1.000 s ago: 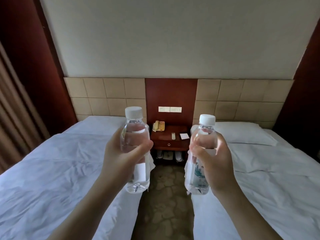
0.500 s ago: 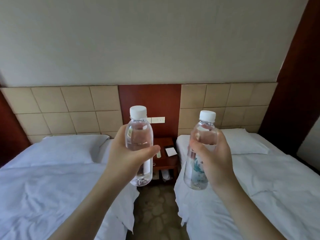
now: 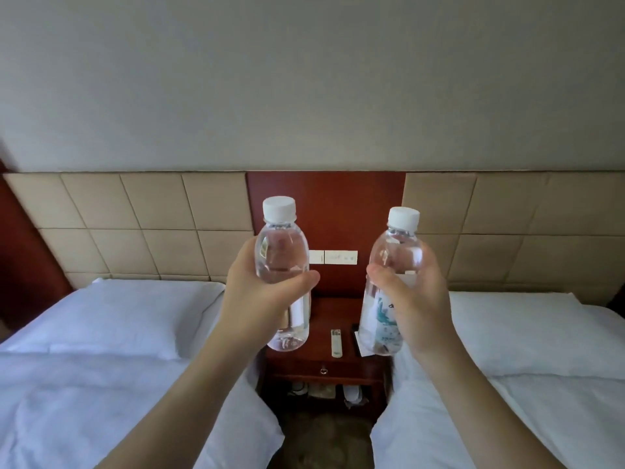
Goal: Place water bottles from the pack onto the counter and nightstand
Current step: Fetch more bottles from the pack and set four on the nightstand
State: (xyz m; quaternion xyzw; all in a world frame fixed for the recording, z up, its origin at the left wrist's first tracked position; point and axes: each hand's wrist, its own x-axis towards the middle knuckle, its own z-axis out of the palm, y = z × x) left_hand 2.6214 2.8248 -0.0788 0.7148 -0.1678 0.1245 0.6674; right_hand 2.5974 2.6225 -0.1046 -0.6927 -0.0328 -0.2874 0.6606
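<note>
My left hand (image 3: 257, 299) grips a clear water bottle (image 3: 282, 255) with a white cap, held upright. In my right hand (image 3: 416, 306) is a second clear bottle (image 3: 392, 262) with a white cap and a teal-printed label, tilted slightly left. Both bottles hang in the air above the dark red wooden nightstand (image 3: 324, 363), which stands between the two beds. The nightstand's left part is hidden behind the left bottle and hand.
A white remote (image 3: 336, 342) and a white card lie on the nightstand top. White slippers (image 3: 351, 394) sit on its lower shelf. White beds flank it, left (image 3: 101, 384) and right (image 3: 524, 384). Wall switches (image 3: 340, 257) are on the red panel behind.
The view has closed in on the nightstand, which now sits right under the bottles. Both hands still hold their bottles upright at about the same spacing.
</note>
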